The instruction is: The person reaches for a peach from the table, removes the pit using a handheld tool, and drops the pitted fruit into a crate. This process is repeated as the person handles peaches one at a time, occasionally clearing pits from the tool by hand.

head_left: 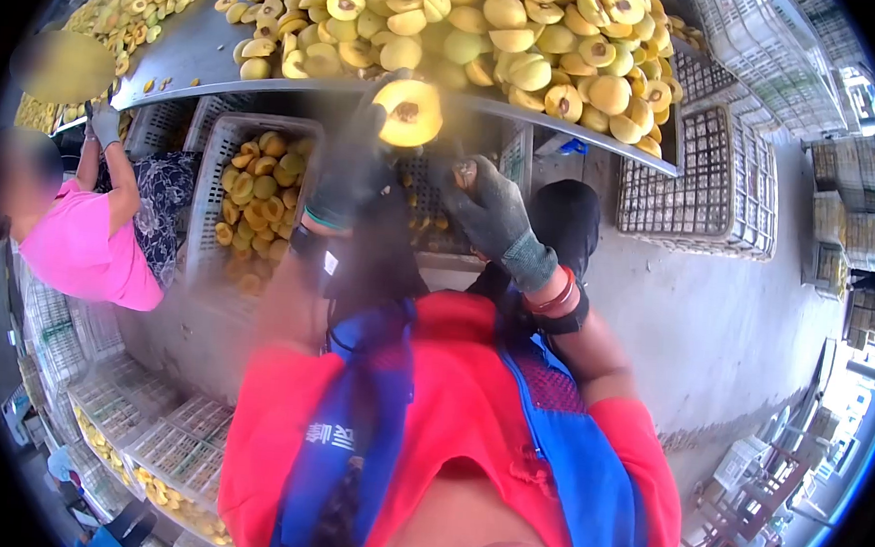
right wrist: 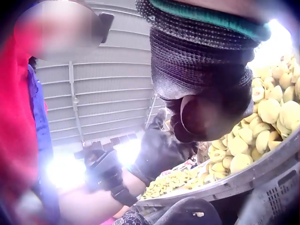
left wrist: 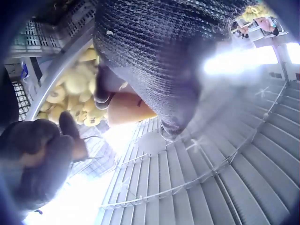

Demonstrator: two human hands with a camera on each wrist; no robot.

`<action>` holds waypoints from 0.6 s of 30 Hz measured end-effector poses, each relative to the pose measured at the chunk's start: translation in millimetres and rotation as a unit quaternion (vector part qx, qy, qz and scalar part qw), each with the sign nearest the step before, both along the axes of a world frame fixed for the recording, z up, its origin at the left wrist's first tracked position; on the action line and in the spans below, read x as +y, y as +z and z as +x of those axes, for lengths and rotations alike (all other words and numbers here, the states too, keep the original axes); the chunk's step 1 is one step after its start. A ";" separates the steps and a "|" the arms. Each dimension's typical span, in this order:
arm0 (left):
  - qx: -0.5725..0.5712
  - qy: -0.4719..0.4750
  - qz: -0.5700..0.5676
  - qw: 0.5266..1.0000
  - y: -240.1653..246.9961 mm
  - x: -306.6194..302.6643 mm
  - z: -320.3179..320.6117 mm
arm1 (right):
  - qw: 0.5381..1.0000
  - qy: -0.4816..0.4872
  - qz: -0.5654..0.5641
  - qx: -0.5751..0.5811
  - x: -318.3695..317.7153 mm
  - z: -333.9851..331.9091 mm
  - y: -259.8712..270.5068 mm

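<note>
**One cut fruit up at 12 o'clock, both hands close by**

The left hand point(head_left: 348, 173) has the fruit half point(head_left: 410, 123) by its side, near the table point(head_left: 186, 48) edge, a bit to the 11 o'clock side of the middle. The cut face shows, with a brown spot in it (I can't tell if that is the stone or just the hole it sits in). The right hand point(head_left: 501, 215) is at 4 to 5 o'clock from the fruit — near it, but not touching.

To do this bit well, I think, hold the fruit by its rim and let the brown spot show. It looks soft and wet, so a hard squeeze could squash it or make it slip. Bring the right hand in slowly from 5 o'clock, and mind the left fingers — they are very close to the spot.

Now the grip. The left hand is pinched in, only as wide as the fruit, with thumb and fingers on its sides. The right hand is narrow, with its fingers bent round a small brown thing point(head_left: 466, 175). It is too blurry to say what that is.

The big heap point(head_left: 560, 70) of fruit is on the table, from 12 to 1 o'clock. More halves sit in the bin point(head_left: 204, 204) at 10 o'clock.
</note>
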State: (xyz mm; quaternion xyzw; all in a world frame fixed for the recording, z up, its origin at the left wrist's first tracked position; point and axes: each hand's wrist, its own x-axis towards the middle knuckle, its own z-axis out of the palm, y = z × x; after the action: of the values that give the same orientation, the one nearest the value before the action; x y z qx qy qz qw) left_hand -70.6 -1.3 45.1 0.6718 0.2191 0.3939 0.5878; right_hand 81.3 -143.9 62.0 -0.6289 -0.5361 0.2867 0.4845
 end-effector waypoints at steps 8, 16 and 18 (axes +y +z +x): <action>-0.046 -0.010 -0.027 0.999 37.9 -49.2 17.1 | 1.000 -0.006 -0.015 -0.023 -12.5 -3.9 16.4; -0.059 0.076 0.028 0.995 35.8 -80.5 37.6 | 0.998 -0.049 -0.037 0.008 -15.3 -8.3 2.2; -0.072 0.068 0.078 0.992 25.8 -79.1 40.4 | 0.998 -0.052 -0.019 -0.005 -17.0 -8.2 3.3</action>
State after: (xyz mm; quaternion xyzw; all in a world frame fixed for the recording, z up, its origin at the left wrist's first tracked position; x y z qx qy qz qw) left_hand -30.2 -80.4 70.8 0.6694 0.1898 0.4958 0.5197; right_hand 73.0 -160.8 65.3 -0.6665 -0.5000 0.2682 0.4836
